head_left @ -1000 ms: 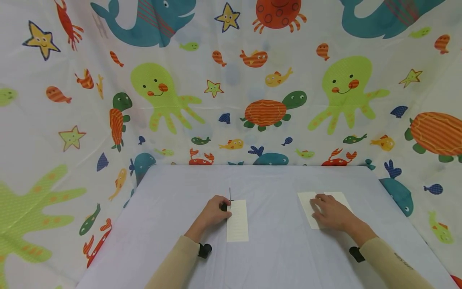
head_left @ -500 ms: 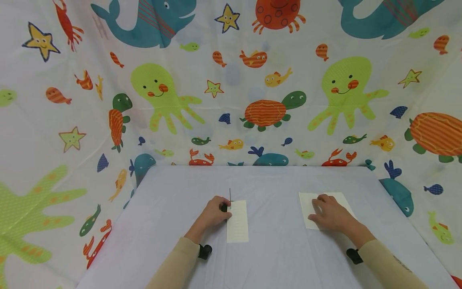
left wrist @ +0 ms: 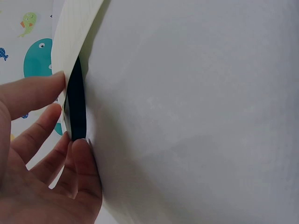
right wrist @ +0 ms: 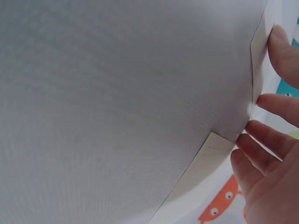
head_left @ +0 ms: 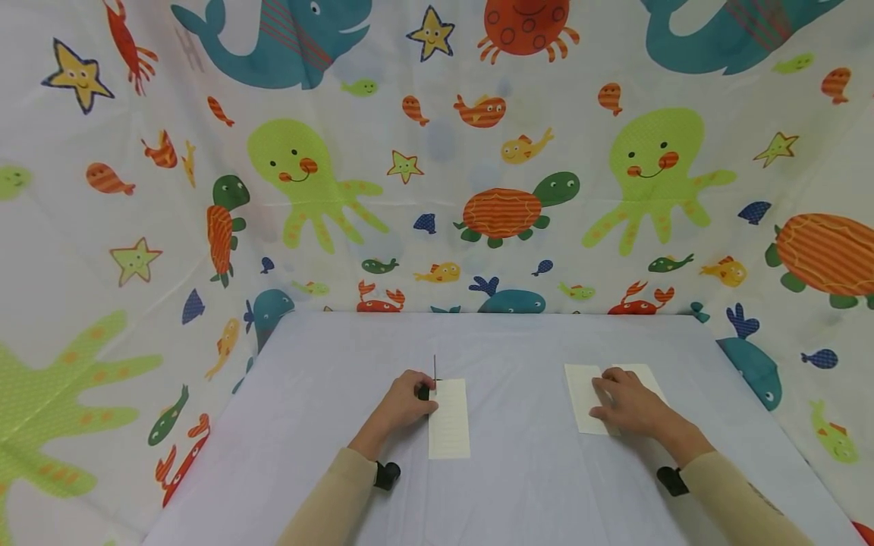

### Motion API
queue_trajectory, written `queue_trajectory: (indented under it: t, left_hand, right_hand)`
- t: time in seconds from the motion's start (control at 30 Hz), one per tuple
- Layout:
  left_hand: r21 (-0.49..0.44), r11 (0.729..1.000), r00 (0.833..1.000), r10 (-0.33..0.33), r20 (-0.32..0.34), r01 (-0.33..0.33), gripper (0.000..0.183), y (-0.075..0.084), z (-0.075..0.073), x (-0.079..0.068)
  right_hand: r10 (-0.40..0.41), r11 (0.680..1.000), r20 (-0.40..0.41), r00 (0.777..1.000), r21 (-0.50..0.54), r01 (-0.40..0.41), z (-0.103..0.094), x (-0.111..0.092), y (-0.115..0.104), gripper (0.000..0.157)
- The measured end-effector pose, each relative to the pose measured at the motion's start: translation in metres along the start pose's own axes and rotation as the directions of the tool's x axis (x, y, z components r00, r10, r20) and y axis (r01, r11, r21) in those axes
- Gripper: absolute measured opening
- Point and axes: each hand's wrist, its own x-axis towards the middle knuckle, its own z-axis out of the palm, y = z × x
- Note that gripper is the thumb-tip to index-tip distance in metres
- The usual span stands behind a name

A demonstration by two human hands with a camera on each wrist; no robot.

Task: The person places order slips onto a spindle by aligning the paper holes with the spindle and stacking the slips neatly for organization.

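My left hand (head_left: 403, 398) curls round a black item (left wrist: 77, 100) at the left edge of a cream paper slip (head_left: 449, 421). A thin dark stem (head_left: 435, 368) stands out past the slip's far end. In the left wrist view the thumb lies at the paper's edge and the outer fingers reach the black item's end; I cannot tell its kind. My right hand (head_left: 631, 402) rests with spread fingers on two cream slips lying side by side, the left slip (head_left: 579, 383) and the right slip (head_left: 647, 374). Its palm hides their middle.
A white cloth covers the table (head_left: 512, 485). Behind and beside it hangs a curtain (head_left: 437, 152) printed with sea animals. Black wrist cameras sit under both cuffs, the left camera (head_left: 388, 475) and the right camera (head_left: 672, 480).
Under my right hand the paper's near edge showed wider half a second ago; the right-hand slip has shifted slightly beneath the fingers. My left hand and its slip have stayed put.
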Motion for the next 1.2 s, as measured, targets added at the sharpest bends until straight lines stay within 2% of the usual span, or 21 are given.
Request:
queue_trajectory:
  t: [0.37, 0.77, 0.93, 1.1, 1.2]
  left_hand:
    - [-0.01, 0.999, 0.999, -0.032, 0.003, 0.032, 0.026, 0.0, 0.0, 0.001]
    - [-0.014, 0.999, 0.999, -0.049, 0.023, 0.049, 0.028, 0.001, -0.001, 0.001]
    - [-0.022, 1.0, 1.0, -0.018, 0.019, 0.019, 0.027, 0.003, -0.003, -0.001]
    - [-0.023, 1.0, 1.0, -0.016, 0.019, 0.016, 0.028, 0.004, -0.004, -0.002]
    - [-0.018, 0.999, 0.999, -0.027, 0.022, 0.027, 0.028, 0.004, -0.004, -0.002]
  right_hand:
    - [0.011, 1.0, -0.008, 1.0, 0.002, -0.011, 0.003, 0.001, 0.0, 0.068]
    - [0.028, 0.999, -0.042, 0.999, 0.031, -0.026, 0.001, 0.001, -0.01, 0.051]
    - [0.055, 0.998, -0.055, 0.997, 0.032, -0.054, 0.0, 0.0, -0.015, 0.044]
    - [0.103, 0.993, -0.019, 0.995, 0.06, -0.102, -0.003, 0.0, -0.02, 0.044]
    - [0.151, 0.98, 0.026, 0.988, 0.125, -0.153, -0.004, 0.002, -0.021, 0.047]
